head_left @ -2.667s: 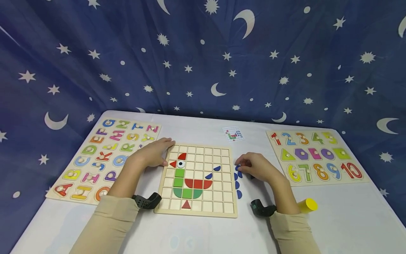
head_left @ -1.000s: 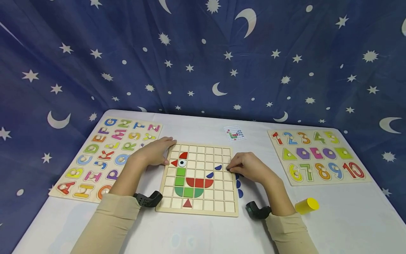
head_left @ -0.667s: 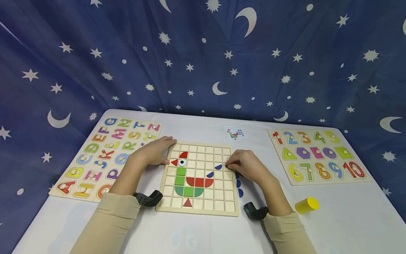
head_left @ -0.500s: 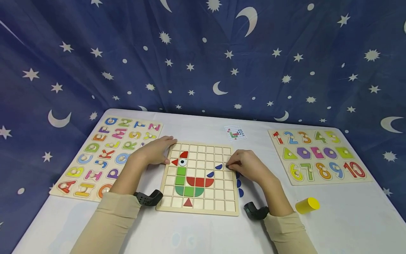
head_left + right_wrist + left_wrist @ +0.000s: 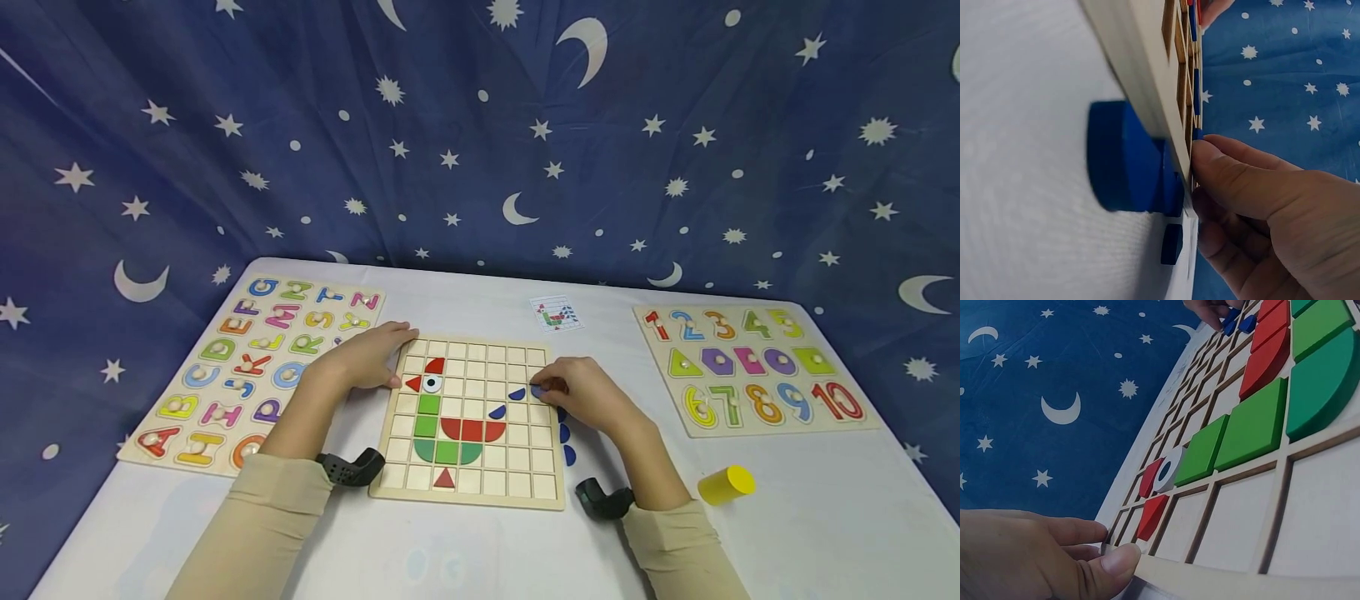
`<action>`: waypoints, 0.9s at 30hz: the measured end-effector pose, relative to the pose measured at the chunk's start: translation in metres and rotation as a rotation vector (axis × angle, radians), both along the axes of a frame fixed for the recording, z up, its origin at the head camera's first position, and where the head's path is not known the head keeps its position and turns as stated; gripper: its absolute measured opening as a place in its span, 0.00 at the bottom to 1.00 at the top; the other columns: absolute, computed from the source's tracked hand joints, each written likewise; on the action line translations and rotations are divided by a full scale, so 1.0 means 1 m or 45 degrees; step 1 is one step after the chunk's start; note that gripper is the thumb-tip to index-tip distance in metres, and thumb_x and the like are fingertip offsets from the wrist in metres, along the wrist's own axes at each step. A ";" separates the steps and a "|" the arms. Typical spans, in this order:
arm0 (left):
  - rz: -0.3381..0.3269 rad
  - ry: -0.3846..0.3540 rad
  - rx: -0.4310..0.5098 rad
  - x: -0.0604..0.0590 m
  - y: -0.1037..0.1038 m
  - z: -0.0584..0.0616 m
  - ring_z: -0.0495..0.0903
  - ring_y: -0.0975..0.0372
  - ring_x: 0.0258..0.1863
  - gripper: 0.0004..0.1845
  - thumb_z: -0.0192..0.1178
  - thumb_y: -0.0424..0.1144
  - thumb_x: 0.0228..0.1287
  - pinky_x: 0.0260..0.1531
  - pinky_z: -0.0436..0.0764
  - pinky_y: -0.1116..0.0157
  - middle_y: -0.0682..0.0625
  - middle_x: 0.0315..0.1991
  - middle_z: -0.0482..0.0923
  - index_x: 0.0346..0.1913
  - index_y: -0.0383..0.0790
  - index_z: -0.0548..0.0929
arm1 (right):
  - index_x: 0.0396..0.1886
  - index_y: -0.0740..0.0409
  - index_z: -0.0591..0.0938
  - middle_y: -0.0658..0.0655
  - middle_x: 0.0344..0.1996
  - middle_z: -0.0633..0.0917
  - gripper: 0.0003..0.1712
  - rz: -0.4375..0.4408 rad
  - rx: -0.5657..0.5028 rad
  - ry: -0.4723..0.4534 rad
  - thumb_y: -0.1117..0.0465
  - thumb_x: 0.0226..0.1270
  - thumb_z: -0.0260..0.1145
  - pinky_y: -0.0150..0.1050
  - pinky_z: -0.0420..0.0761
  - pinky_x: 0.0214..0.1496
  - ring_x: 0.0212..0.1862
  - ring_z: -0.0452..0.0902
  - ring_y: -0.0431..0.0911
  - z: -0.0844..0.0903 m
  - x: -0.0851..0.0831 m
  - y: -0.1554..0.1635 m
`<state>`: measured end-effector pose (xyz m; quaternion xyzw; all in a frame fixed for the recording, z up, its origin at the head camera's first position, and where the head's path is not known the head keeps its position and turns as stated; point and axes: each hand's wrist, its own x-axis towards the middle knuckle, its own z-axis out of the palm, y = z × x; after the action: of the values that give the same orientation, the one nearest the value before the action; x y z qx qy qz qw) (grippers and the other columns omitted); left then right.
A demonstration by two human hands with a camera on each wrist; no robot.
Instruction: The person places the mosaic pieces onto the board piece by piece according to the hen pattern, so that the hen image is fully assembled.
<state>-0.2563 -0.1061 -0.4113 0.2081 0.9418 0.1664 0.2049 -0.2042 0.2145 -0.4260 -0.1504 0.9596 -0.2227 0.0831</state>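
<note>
A wooden grid board (image 5: 495,502) lies mid-table, with red, green, white-eyed and blue pieces forming a bird. My left hand (image 5: 365,358) holds the board's far left corner; in the left wrist view its thumb (image 5: 1121,559) sits against the frame. My right hand (image 5: 588,390) pinches a blue half-round piece (image 5: 536,391) at a cell by the board's right edge, its lower part covered by the fingertips. Two blue pieces, the nearer one (image 5: 497,412) and the farther one (image 5: 517,394), sit in cells to its left. Loose blue pieces (image 5: 569,456) lie beside the right edge, some partly behind the hand.
A small picture card (image 5: 557,314) with a similar bird lies beyond the board. An alphabet puzzle (image 5: 217,371) is on the left, partly under the left forearm. To the right are a number-and-shape puzzle (image 5: 738,375) and a yellow cylinder (image 5: 726,486). A starry curtain (image 5: 480,150) hangs behind.
My right hand has moved left from the loose pieces onto the board's right edge with a blue piece. Its fingers have shifted slightly, baring more blue. My left hand stays at the corner.
</note>
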 end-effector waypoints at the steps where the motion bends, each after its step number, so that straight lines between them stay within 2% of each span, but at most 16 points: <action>1: 0.000 -0.001 0.000 0.000 0.000 0.000 0.52 0.44 0.73 0.43 0.68 0.37 0.55 0.71 0.56 0.46 0.39 0.74 0.51 0.72 0.40 0.59 | 0.44 0.55 0.86 0.47 0.31 0.84 0.13 -0.002 0.003 0.006 0.64 0.57 0.70 0.32 0.79 0.39 0.32 0.74 0.39 0.000 0.000 0.000; 10: 0.005 -0.007 -0.003 -0.002 -0.001 -0.002 0.51 0.45 0.74 0.43 0.68 0.37 0.55 0.71 0.56 0.46 0.40 0.75 0.50 0.73 0.40 0.59 | 0.39 0.53 0.87 0.46 0.28 0.84 0.09 -0.014 0.007 0.007 0.62 0.57 0.71 0.31 0.78 0.36 0.30 0.74 0.39 -0.001 0.000 0.001; 27: 0.014 -0.011 0.008 -0.001 -0.001 -0.001 0.51 0.45 0.74 0.43 0.68 0.37 0.55 0.71 0.56 0.46 0.40 0.75 0.51 0.73 0.41 0.59 | 0.40 0.51 0.87 0.46 0.32 0.85 0.10 0.001 0.030 -0.040 0.63 0.58 0.70 0.33 0.80 0.41 0.33 0.74 0.39 0.003 0.002 0.000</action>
<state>-0.2575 -0.1072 -0.4124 0.2028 0.9415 0.1714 0.2074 -0.2023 0.2148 -0.4226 -0.1464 0.9606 -0.2138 0.1002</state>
